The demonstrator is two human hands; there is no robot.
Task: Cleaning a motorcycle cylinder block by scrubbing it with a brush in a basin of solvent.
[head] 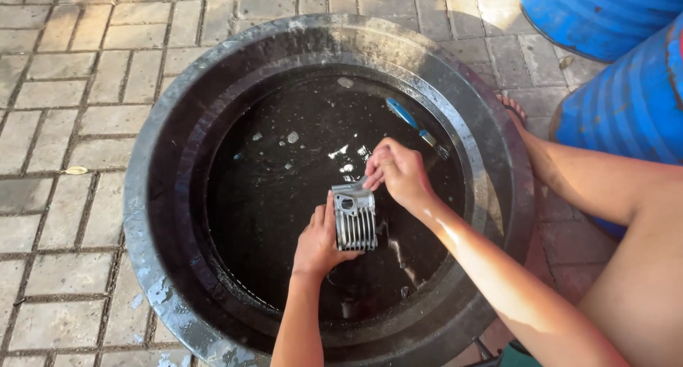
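**Gripping a finned metal part over the black tub**

Clamped in my left hand is a finned metal casting; my fingers are wrapping its left edge from behind, closed firmly on it, and I am holding it upright above the dark liquid. Starting at the left, I am looking down on grey paving bricks, with a small yellowish leaf lying on them well apart from the tub. Next I am seeing the big round black tub, its rim wet and shining. Inside it, specks and pale flecks are floating on the liquid. My right hand is curling over the top right corner of the casting, fingertips pinched together and touching it; whether they are holding anything small I cannot tell. Just beyond that hand, a blue-handled brush is lying against the tub's inner wall. Further right, my bare leg is resting beside the tub, near two blue drums.
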